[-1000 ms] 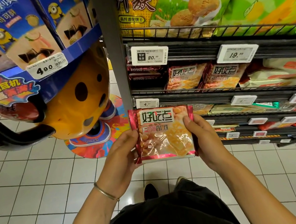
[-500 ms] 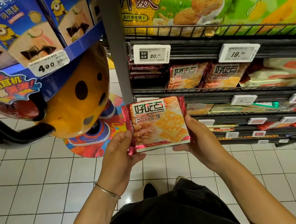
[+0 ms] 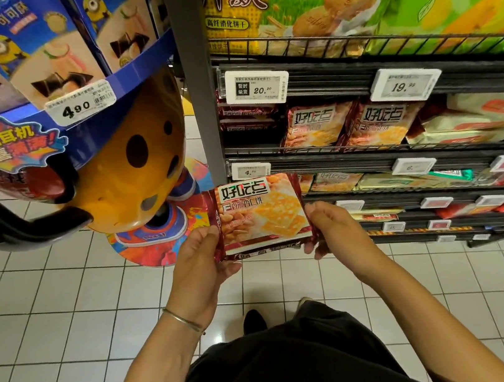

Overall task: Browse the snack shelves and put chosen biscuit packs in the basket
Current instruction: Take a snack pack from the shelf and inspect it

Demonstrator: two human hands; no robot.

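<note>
Red biscuit pack (image 3: 261,215) in L hand (image 3: 200,260) & R hand (image 3: 336,227)

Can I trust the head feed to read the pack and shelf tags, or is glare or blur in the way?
Head view: the biscuit pack, held by left hand and right hand, is sharp, little glare; head view: upper price tags read clearly, lowest tags too small and dim; head view: wide-angle distortion bows the shelf rails.
</note>
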